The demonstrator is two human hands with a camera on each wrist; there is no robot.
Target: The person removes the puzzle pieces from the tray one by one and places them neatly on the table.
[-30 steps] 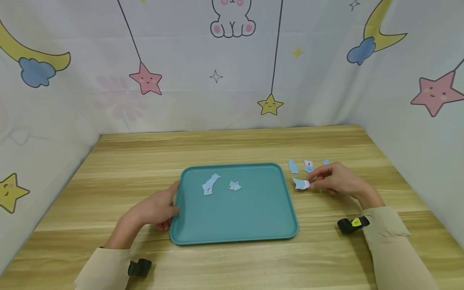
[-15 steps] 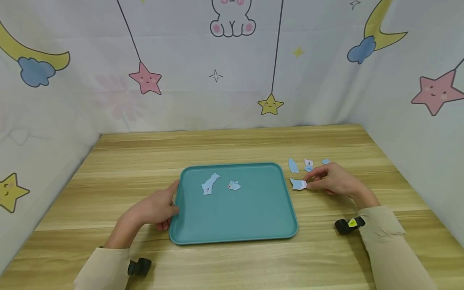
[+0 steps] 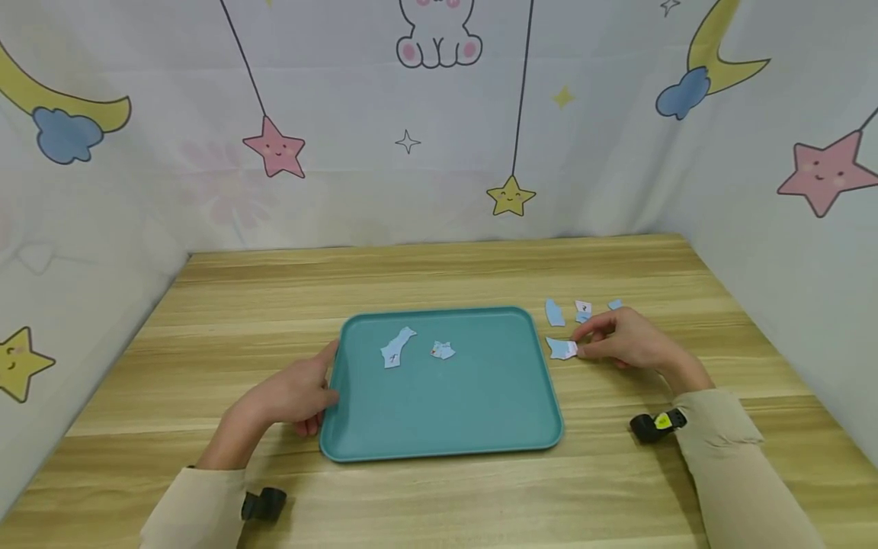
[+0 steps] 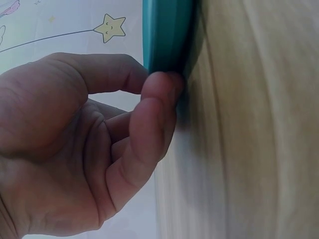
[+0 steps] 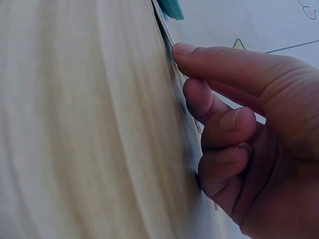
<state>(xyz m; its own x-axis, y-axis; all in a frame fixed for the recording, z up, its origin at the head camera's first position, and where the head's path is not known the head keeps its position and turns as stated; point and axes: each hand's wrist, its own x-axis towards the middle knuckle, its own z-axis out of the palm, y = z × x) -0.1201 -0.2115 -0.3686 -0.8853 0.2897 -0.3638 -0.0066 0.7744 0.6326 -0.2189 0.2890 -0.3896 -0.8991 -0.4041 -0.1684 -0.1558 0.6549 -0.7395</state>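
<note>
My left hand (image 3: 295, 393) grips the left rim of a teal tray (image 3: 439, 419), thumb and fingers meeting at its edge in the left wrist view. On the tray lie a long, curved light blue paper piece (image 3: 398, 348) and a smaller printed paper piece (image 3: 443, 350). Just beyond the tray's right rim, my right hand (image 3: 627, 339) pinches the pinkish right end of a light blue paper piece (image 3: 559, 348). That piece lies flat or nearly so on the table. In the right wrist view, the thumb (image 5: 219, 62) is at the thin edge of the paper.
Behind the right hand lie more paper pieces on the wooden table (image 3: 439, 503): a plain blue one (image 3: 554, 313), a printed one (image 3: 583, 309) and a small blue one (image 3: 614, 303). A patterned white cloth (image 3: 343, 191) stands behind the table and along both sides.
My right hand has moved slightly left with the paper piece, bringing it closer to the tray's right rim and flatter. The left hand and the tray have stayed in place.
</note>
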